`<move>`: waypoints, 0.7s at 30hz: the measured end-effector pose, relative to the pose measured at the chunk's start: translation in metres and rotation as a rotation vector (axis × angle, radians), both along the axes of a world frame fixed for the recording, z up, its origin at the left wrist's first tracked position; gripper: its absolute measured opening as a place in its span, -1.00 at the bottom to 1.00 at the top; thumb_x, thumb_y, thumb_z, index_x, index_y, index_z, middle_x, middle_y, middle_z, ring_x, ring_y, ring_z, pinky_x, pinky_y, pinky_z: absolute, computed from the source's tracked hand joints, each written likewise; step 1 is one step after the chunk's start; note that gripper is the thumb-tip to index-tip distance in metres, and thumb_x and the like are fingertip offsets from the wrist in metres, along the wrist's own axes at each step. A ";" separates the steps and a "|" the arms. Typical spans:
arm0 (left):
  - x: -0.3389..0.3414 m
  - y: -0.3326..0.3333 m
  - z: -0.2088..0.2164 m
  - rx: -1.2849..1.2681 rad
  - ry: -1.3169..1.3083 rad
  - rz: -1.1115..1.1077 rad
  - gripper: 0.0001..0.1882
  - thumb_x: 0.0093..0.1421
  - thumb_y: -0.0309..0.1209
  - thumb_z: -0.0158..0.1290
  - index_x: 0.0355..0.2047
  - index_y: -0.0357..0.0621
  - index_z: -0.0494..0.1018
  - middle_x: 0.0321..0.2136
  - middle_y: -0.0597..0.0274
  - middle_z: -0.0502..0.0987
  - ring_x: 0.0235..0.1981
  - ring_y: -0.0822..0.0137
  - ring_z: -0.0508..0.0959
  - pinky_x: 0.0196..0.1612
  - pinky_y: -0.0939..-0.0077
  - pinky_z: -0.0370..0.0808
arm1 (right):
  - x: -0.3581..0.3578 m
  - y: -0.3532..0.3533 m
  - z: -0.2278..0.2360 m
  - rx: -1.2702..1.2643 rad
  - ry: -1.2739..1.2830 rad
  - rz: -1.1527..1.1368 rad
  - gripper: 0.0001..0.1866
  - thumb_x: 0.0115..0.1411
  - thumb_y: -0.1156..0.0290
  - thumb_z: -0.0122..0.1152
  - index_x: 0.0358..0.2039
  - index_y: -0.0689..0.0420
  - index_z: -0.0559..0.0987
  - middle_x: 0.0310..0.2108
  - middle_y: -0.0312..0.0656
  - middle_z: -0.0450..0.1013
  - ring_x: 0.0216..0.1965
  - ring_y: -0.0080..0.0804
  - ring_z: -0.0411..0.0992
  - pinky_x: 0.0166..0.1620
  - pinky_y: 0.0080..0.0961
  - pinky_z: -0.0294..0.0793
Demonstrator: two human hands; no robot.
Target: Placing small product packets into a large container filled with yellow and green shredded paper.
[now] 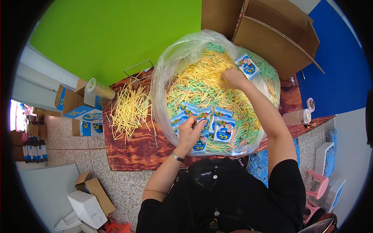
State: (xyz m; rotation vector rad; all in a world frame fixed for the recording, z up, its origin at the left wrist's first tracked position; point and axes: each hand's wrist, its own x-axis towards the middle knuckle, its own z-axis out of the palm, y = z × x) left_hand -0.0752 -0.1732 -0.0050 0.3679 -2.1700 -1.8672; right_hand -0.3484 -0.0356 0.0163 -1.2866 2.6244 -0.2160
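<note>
A large clear plastic bag (161, 83) stands rolled open, heaped with thin yellow, green and pinkish sticks (206, 73). My left hand (188, 135) is over the near part of the heap, its thumb and fingers closed on a small blue-and-white packet (204, 113). Several similar packets lie around it on the sticks, one of them (224, 129) just to its right. Farther back, my right hand (233, 79) reaches into the yellow sticks with curled fingers; what they grip is hidden. Beside that hand, another packet (247, 66) rests at the bag's right edge.
Loose yellow sticks (130, 110) are piled left of the bag on the reddish patterned table (132, 157). A clear jar (100, 88) and blue printed boxes (87, 112) are farther left. A big cardboard box (272, 39) stands behind right, and a lidded container (296, 117) sits at the right.
</note>
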 end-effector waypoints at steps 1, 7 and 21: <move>-0.001 0.001 0.006 0.020 -0.007 0.010 -0.69 0.17 -0.33 0.20 -0.54 -0.22 0.33 -0.66 0.41 0.26 -0.61 0.61 0.21 -0.58 0.61 0.20 | -0.002 -0.005 0.000 0.268 -0.006 -0.012 -0.77 0.14 0.26 0.18 -0.30 0.11 0.65 -0.18 -0.03 0.51 -0.05 -0.08 0.44 -0.03 -0.18 0.46; 0.005 -0.004 -0.004 -0.018 0.028 0.034 -0.82 0.21 -0.44 0.15 -0.48 -0.21 0.41 -0.62 0.52 0.31 -0.57 0.69 0.23 -0.55 0.69 0.18 | 0.010 -0.008 -0.023 0.222 0.084 -0.069 -0.71 0.16 0.33 0.06 -0.14 0.15 0.58 -0.02 -0.02 0.40 0.09 -0.03 0.30 0.12 -0.08 0.29; 0.003 -0.004 0.012 -0.120 0.055 0.000 -0.81 0.24 -0.37 0.11 -0.29 -0.28 0.48 -0.57 0.33 0.47 -0.55 0.62 0.35 -0.50 0.64 0.30 | 0.012 0.037 0.015 -0.315 -0.042 -0.024 -0.76 0.35 0.30 -0.10 -0.22 0.23 0.42 -0.26 -0.06 0.50 -0.12 -0.19 0.45 0.03 -0.13 0.32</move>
